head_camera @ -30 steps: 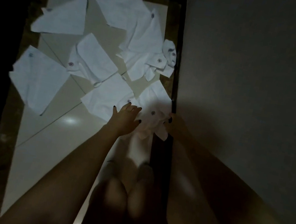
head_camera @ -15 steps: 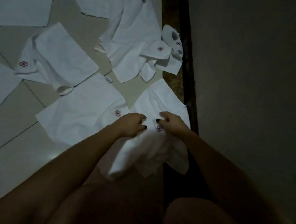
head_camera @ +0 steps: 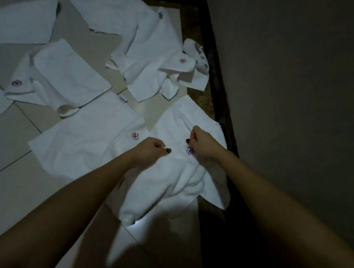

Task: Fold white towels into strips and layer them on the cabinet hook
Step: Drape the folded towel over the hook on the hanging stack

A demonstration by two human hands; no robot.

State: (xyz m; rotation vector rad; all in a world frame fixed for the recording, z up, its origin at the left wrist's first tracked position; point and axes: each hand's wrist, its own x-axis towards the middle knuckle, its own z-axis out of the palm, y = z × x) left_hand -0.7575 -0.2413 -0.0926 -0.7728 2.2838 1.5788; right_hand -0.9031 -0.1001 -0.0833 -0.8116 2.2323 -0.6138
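Towels lie scattered on the floor left of the wall, nearest towel by the wall's base, crumpled pile behind it.

Towels white; held towel bears a small purple flower emblem. Neighbouring towel: reddish-pink flower emblem. Floor tiles pale beige, dark grout lines. Wall plain grey-brown. Fingernails dark, near black.

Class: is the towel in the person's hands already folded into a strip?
No. The towel hangs bunched and crumpled, pinched by the left hand and right hand, with no neat strip shape.
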